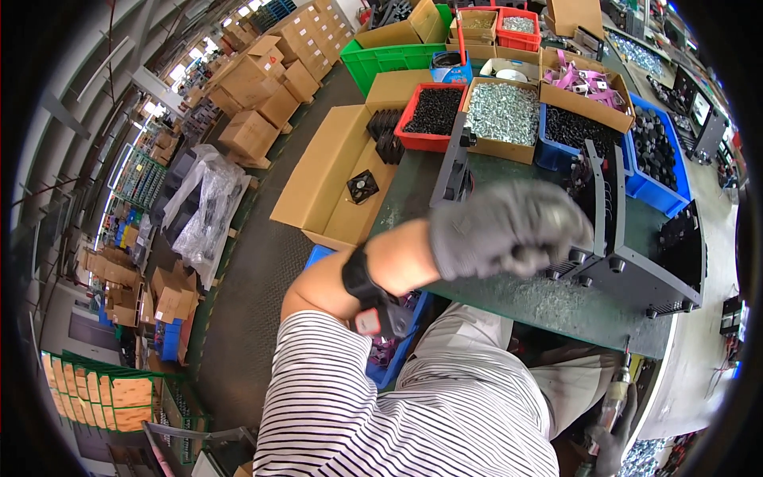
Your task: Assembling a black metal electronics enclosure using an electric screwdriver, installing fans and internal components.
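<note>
My left hand (513,230), in a grey glove, is raised over the green work table (548,306) and blurred by motion. Its fingers look curled in, and whatever they may hold is hidden. Just beyond and beside it stands a dark metal case (652,278) with round feet along its near side. Low at the right edge of my body, my gloved right hand (610,447) grips a power screwdriver (613,397), whose bit points up toward the table edge. A dark panel with a fan (455,171) stands upright behind my left forearm.
Along the table's far side are a red bin of black screws (431,110), a carton of silver screws (502,111), a carton of purple-ribboned parts (584,83) and a blue bin of black parts (660,151). At left, an open carton (322,175) contains a black fan (362,187).
</note>
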